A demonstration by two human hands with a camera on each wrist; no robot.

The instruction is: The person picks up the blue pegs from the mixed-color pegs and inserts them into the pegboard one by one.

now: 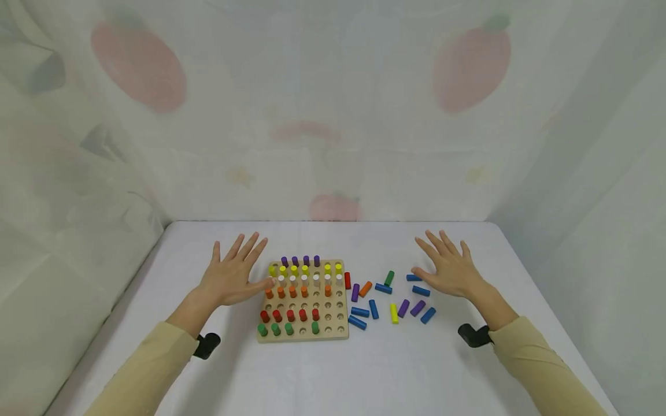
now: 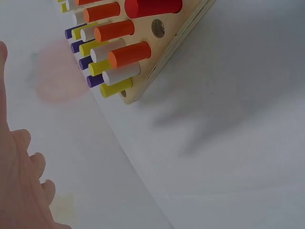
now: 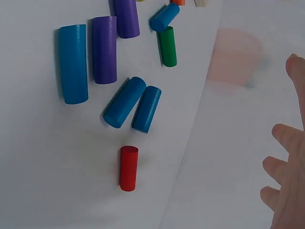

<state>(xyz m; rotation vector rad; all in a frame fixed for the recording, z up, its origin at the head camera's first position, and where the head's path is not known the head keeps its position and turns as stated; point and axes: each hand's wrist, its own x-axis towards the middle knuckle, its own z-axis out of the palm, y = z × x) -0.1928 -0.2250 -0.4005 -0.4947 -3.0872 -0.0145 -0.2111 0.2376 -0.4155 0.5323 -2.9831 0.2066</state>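
My left hand (image 1: 231, 278) is spread with straight fingers over the left side of a wooden pegboard (image 1: 310, 337), its thumb overlapping the board's left edge in the head view. The board bears rows of upright purple, yellow, white, orange, red (image 1: 289, 316) and green pegs (image 1: 276, 329); one row near the middle has bare holes. My right hand (image 1: 451, 270), fingers also spread, hovers beside loose pegs on the right and holds nothing. In the right wrist view a red peg (image 3: 128, 169) lies apart from two blue pegs (image 3: 125, 102) and a purple peg (image 3: 105, 50).
Right of the board, several loose pegs lie scattered: a yellow peg (image 1: 393, 314), an orange peg (image 1: 366, 289), a green peg (image 1: 389, 278) and several blue ones. A white cloth covers the table (image 1: 322, 381). Patterned white curtains (image 1: 312, 69) rise behind and at both sides.
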